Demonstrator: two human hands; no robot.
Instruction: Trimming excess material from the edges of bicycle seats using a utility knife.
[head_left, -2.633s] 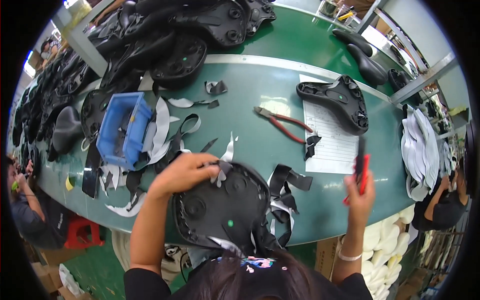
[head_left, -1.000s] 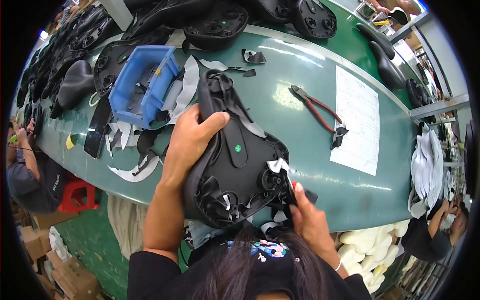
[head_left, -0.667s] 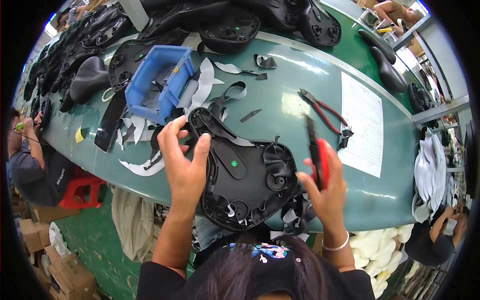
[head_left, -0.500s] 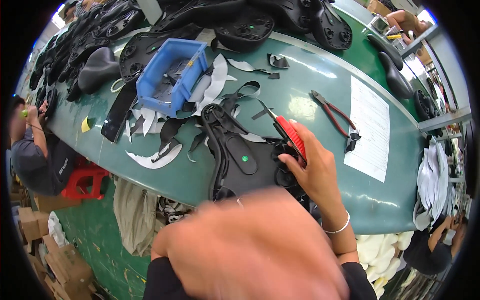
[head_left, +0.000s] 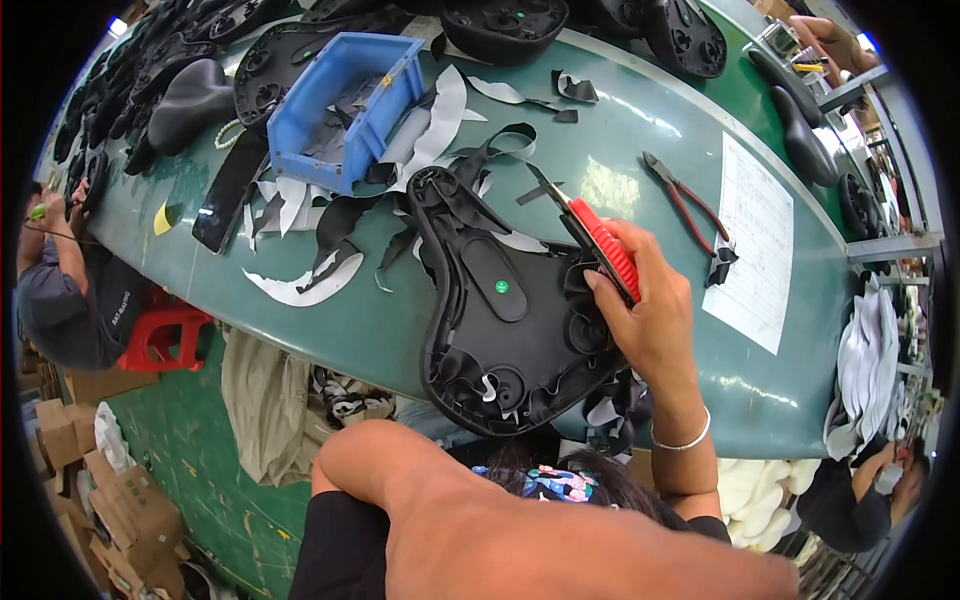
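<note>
My right hand (head_left: 655, 310) is closed around a utility knife (head_left: 612, 250) with a ribbed red grip, its blade pointing up and to the left. Beneath the knife lies a black bicycle saddle (head_left: 475, 290), underside up, with a round green sticker and cover edges folded in around the rim. The right hand is over the saddle's right side. My left arm (head_left: 470, 500) bends across the lower edge of the head view; its hand is out of the picture. Black and white trimmed strips (head_left: 330, 280) lie left of the saddle.
Behind the strips stands a blue bin (head_left: 345, 115) holding scraps. Red-handled pliers (head_left: 690, 205) rest beside a paper sheet (head_left: 755, 250) on the green table (head_left: 300, 330). Many saddles (head_left: 195, 105) crowd the far left. A co-worker (head_left: 75, 290) sits at the left beside a red stool (head_left: 165, 330).
My left forearm, blurred over the near part of the saddle before, has moved down and right, uncovering the saddle's near end. The right hand still grips the knife. The view has shifted slightly.
</note>
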